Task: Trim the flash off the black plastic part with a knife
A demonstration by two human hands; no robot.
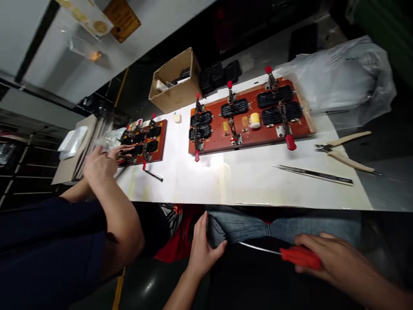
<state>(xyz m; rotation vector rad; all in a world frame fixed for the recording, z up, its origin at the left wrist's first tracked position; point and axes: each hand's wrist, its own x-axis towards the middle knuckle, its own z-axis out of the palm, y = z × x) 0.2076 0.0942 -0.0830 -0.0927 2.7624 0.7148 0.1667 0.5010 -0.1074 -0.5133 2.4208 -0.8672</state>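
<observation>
Black, the plastic part [215,232] sits low at six o'clock, below the white table [245,181] edge, clasped in the left hand [204,247]. At five o'clock the right hand [337,260] grips a red-handled screwdriver [300,257], its shaft aimed at the part. The tip seems just short of it; closing that gap likely calls for steady alignment.

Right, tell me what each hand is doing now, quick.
Left hand: closed on a black plastic part.
Right hand: closed on a red-handled screwdriver.
</observation>
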